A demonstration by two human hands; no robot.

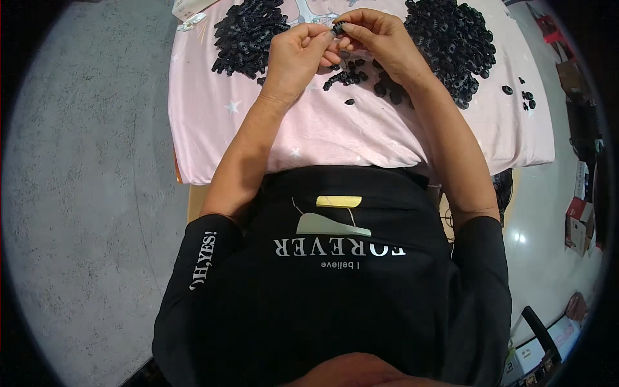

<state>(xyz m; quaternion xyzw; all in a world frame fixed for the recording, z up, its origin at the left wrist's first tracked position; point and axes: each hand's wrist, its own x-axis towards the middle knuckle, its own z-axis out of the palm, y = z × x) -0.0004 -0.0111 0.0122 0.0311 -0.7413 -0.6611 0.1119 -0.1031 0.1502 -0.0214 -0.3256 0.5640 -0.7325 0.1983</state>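
Observation:
Between the fingertips of both hands is a small black plastic part (338,28), partly covered by the fingers. My left hand (302,53) pinches it from the left, and my right hand (379,40) grips it from the right with thumb and index finger. Below the hands, several loose black parts (348,77) lie scattered on the pink cloth (348,135). A heap of ridged black pieces (248,37) sits left of my left hand. Beyond my right wrist rises a larger heap of rounded black pieces (451,48).
A few single black parts (527,100) lie apart near the cloth's right side. At the far left corner is a white box (192,8). Cardboard boxes (579,226) stand on the floor to the right, and a black-handled item (541,332) is at lower right.

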